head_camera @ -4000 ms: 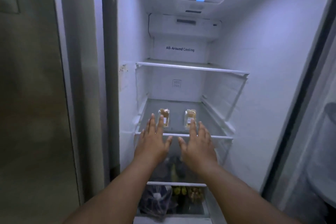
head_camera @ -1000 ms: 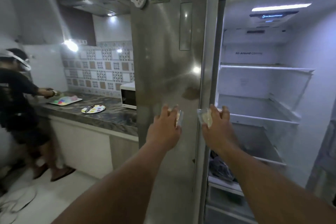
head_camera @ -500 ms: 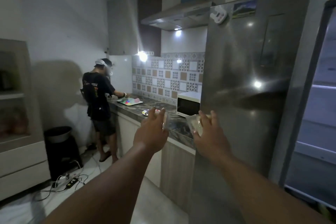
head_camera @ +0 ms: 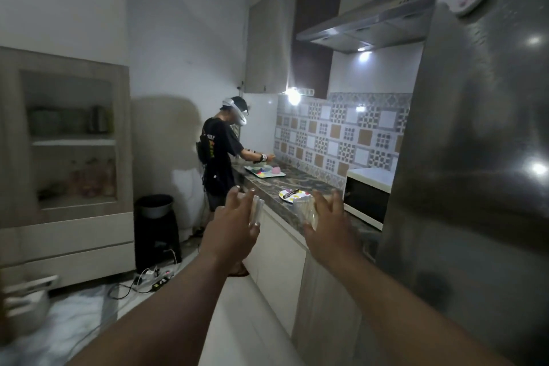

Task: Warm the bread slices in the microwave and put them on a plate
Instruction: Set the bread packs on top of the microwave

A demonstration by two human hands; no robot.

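Observation:
My left hand (head_camera: 234, 224) grips a wrapped bread slice (head_camera: 257, 211), seen edge-on beside my fingers. A second wrapped bread slice (head_camera: 306, 212) sits in my right hand (head_camera: 328, 224). Both hands are raised side by side in front of the dark stone counter (head_camera: 300, 184). On that counter lies a colourful plate (head_camera: 292, 195) with a dark utensil across it. The white microwave (head_camera: 367, 197) stands on the counter just right of the plate, its door closed, partly hidden by the steel fridge door (head_camera: 475, 157).
Another person (head_camera: 221, 154) stands at the counter's far end over a tray (head_camera: 264, 172). A black bin (head_camera: 156, 229) and a power strip with cables (head_camera: 154, 278) sit on the floor at left. A cupboard (head_camera: 68, 157) fills the left wall.
I took both wrapped slices from the fridge shelf and turned left. The open fridge has left the view, and the counter, plate and microwave have come closer.

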